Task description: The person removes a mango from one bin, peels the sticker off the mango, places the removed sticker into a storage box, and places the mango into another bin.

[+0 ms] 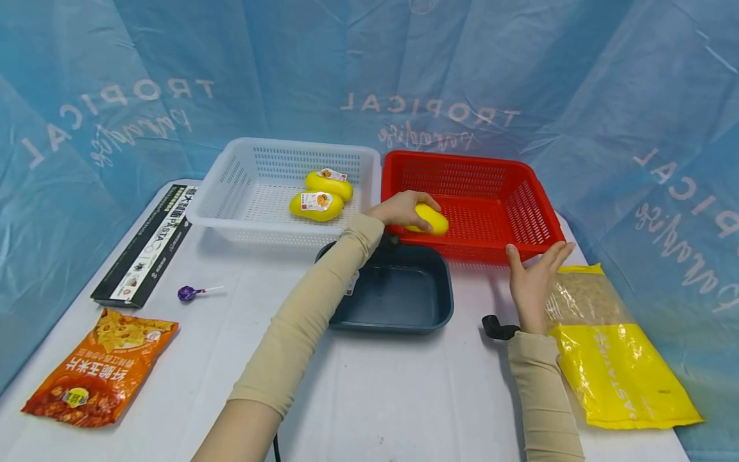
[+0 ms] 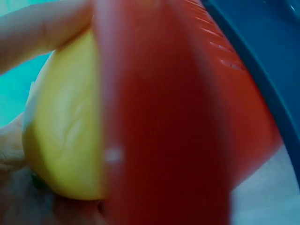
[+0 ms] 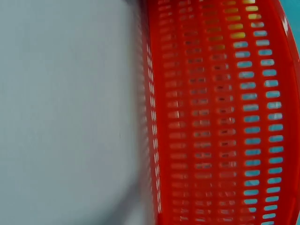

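Note:
My left hand grips a yellow mango over the front left part of the red basket. In the left wrist view the mango sits between thumb and fingers, partly hidden by the basket's blurred red rim. My right hand is at the basket's front right corner, thumb and fingers spread along the rim; whether it presses there I cannot tell. Two yellow mangoes with white labels lie in the white basket. The right wrist view shows the slotted red basket wall without the hand.
A dark blue tray stands in front of the baskets, partly beneath my left forearm. At left are a black pasta box, a purple lollipop and an orange snack bag. A yellow pasta bag lies beside my right forearm.

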A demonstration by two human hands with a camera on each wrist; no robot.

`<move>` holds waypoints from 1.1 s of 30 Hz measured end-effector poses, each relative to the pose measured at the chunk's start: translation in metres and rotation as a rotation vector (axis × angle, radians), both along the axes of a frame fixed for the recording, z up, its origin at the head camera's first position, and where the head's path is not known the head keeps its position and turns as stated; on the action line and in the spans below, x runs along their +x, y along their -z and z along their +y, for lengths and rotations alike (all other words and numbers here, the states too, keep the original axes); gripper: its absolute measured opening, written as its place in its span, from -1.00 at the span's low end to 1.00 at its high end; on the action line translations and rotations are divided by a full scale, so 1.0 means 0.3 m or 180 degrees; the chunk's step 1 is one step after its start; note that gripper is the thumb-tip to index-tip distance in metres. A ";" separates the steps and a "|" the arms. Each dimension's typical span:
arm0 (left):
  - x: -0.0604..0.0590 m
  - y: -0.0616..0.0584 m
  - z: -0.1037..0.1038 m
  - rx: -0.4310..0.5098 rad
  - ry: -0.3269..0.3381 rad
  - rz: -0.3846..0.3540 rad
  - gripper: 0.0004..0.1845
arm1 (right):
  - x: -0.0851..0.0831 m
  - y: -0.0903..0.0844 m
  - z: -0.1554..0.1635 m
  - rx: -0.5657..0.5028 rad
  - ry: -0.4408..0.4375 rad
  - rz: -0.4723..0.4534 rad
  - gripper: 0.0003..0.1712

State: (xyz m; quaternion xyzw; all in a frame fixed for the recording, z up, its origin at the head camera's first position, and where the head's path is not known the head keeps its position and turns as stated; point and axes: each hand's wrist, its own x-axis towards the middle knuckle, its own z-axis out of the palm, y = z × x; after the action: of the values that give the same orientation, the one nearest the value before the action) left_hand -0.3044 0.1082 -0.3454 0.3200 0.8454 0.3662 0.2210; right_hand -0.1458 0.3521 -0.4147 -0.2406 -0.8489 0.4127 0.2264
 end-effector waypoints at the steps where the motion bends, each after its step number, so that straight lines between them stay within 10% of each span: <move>1: 0.002 0.001 0.003 -0.0044 0.0007 0.0024 -0.49 | 0.001 0.000 0.003 0.0096 -0.0012 -0.0023 0.23; 11: 0.010 0.015 0.018 -0.0315 0.0121 0.0235 -0.52 | -0.003 -0.009 0.027 0.0732 -0.0060 -0.0424 0.15; 33: 0.011 0.022 0.035 -0.1264 0.0452 0.0625 -0.58 | -0.012 -0.014 0.019 0.0589 -0.0047 -0.0338 0.11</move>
State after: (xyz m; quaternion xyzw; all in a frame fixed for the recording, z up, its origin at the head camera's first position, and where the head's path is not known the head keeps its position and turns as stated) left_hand -0.3012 0.1188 -0.3519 0.3630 0.8937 0.1433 0.2216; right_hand -0.1495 0.3579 -0.4105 -0.2339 -0.8959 0.3209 0.1993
